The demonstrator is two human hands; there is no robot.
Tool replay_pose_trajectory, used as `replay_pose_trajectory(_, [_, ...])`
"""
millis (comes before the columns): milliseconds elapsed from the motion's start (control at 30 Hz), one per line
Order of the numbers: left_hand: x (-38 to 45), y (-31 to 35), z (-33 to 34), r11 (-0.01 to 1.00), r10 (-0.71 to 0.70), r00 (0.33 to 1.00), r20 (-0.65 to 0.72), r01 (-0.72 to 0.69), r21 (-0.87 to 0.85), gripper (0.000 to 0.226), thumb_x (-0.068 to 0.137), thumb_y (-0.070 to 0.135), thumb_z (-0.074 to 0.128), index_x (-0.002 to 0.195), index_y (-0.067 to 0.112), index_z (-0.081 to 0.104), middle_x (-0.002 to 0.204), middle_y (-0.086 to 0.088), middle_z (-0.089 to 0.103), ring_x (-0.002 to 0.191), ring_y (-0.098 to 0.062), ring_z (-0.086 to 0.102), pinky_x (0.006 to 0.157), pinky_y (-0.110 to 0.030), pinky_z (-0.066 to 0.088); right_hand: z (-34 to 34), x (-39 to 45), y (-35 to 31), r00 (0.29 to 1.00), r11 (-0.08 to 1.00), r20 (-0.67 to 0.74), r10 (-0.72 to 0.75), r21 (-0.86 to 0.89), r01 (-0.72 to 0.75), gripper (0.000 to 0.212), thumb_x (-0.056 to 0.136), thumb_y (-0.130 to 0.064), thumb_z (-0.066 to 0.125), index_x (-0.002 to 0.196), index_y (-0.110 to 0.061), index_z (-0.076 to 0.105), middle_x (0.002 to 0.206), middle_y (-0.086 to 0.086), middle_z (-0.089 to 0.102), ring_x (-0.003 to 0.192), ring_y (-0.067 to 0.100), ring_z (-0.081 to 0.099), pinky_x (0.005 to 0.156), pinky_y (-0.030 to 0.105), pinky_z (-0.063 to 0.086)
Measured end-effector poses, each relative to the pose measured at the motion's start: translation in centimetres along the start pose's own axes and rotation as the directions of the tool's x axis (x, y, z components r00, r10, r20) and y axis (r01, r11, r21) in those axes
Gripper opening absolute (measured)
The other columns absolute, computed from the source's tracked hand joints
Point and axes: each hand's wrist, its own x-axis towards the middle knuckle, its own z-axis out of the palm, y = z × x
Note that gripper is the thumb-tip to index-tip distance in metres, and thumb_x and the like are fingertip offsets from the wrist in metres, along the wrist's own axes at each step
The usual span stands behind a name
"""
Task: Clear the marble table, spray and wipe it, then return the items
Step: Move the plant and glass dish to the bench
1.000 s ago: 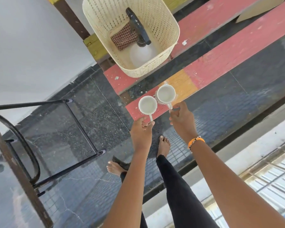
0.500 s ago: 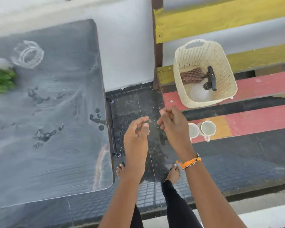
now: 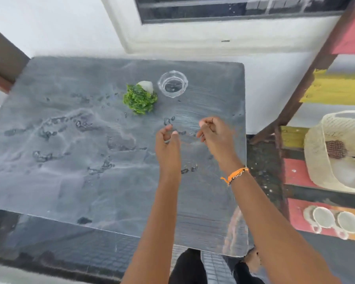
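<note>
Gleaming wet, marble table [image 3: 70,160] — white wall [image 3: 59,27], window [image 3: 234,7] behind.

— Where are the arms?
— Both reach forward from the bottom edge, side by side and bare to the wrist.

— And the left hand [image 3: 168,140]?
— Back toward the camera, fingers loosely curled, thumb near the fingertips, holding nothing.

— The right hand [image 3: 213,133]?
— Just beside the left and a little farther forward, fingers curled in toward the palm, also holding nothing. An orange bracelet [image 3: 235,174] sits on that wrist.

— Do the hands touch?
— No, they are slightly apart.
</note>
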Motion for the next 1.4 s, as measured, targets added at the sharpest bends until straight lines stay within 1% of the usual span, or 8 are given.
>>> replay_pose_trajectory(133, [7.0,0.6,-2.3,0.989,-0.135,0.99,-0.039,0.137,0.06,0.037,0.093,0.018,0.048,0.129,0.018,0.04,0.087,-0.003,0.046,0.063,-0.007,0.045,0.049,-0.01,0.04,5.0,4.4,-0.2,0.999,0.997,0.021,0.044,-0.069,-0.043,0.017,0.093,-0.013,0.048,0.079,-0.022,0.051,0.065,0.001,0.06,0.046,-0.003,0.053,0.05,0.017,0.044])
replay_pose_trajectory(300, [13.3,1.0,-4.0,0.963,-0.267,0.963,-0.038,0.268,0.027,0.062,0.093,0.026,0.052,0.144,0.014,0.019,0.114,-0.012,0.058,0.107,-0.023,0.056,0.092,-0.03,0.042,9.0,10.4,0.5,0.982,0.977,-0.105,0.158,-0.129,-0.171,0.017,0.094,-0.013,0.046,0.078,-0.013,0.052,0.063,0.004,0.06,0.047,0.005,0.053,0.054,0.021,0.046])
replay_pose_trajectory(567, [18.3,1.7,-3.8,0.982,-0.121,0.993,-0.002,0.12,0.147,0.078,0.076,0.022,0.074,0.139,0.014,0.028,0.137,-0.009,0.044,0.125,-0.028,0.046,0.105,-0.047,0.04,11.4,17.2,1.1,0.919,0.93,-0.244,0.309,-0.126,-0.346,0.021,0.089,-0.026,0.053,0.079,-0.008,0.054,0.057,0.006,0.06,0.048,0.02,0.06,0.075,0.04,0.054])
replay_pose_trajectory(767, [20.1,1.0,-3.5,0.977,-0.048,0.99,-0.136,0.074,0.199,0.038,0.084,0.027,0.066,0.114,0.007,0.054,0.108,-0.008,0.063,0.098,-0.021,0.059,0.087,-0.034,0.047,12.4,19.0,1.0,0.889,0.904,-0.316,0.331,-0.162,-0.395,0.026,0.082,-0.016,0.048,0.057,-0.009,0.047,0.024,-0.003,0.047,0.022,0.004,0.048,0.047,0.026,0.047])
replay_pose_trajectory(933, [19.7,0.6,-3.4,0.968,0.072,0.993,-0.097,-0.046,0.245,0.014,0.086,0.02,0.064,0.085,0.007,0.06,0.063,0.004,0.05,0.056,-0.008,0.042,0.058,-0.024,0.037,11.3,17.7,1.1,0.878,0.915,-0.292,0.379,-0.02,-0.402,0.026,0.09,-0.022,0.052,0.106,-0.003,0.047,0.087,0.011,0.064,0.035,0.009,0.06,0.043,0.02,0.049])
replay_pose_trajectory(1067, [18.1,1.1,-2.6,0.986,0.059,0.993,-0.102,-0.042,0.164,0.034,0.085,0.023,0.066,0.107,0.002,0.05,0.086,0.004,0.042,0.08,-0.014,0.047,0.072,-0.025,0.042,9.4,15.0,1.2,0.879,0.927,-0.316,0.357,0.003,-0.375,0.029,0.091,-0.024,0.053,0.109,-0.006,0.04,0.088,0.015,0.065,0.033,0.007,0.058,0.051,0.022,0.054])
replay_pose_trajectory(1200, [14.9,1.4,-1.5,0.994,0.002,0.999,0.049,-0.008,0.106,0.061,0.089,0.02,0.06,0.14,0.003,0.031,0.143,-0.009,0.038,0.13,-0.01,0.037,0.107,-0.025,0.036,6.1,11.4,1.3,0.887,0.96,-0.383,0.26,0.002,-0.28,0.019,0.087,-0.024,0.054,0.089,-0.011,0.04,0.069,0.006,0.058,0.04,0.009,0.06,0.057,0.03,0.053])
replay_pose_trajectory(1400, [8.0,1.2,1.5,0.995,-0.08,0.967,0.244,0.065,0.071,0.054,0.092,0.016,0.056,0.142,0.01,0.035,0.147,-0.006,0.04,0.132,-0.022,0.042,0.107,-0.048,0.039,-1.2,5.2,2.3,0.833,0.97,-0.529,0.164,-0.07,-0.235,0.027,0.081,-0.024,0.055,0.07,-0.019,0.031,0.063,0.01,0.051,0.033,0.004,0.055,0.043,0.023,0.044])
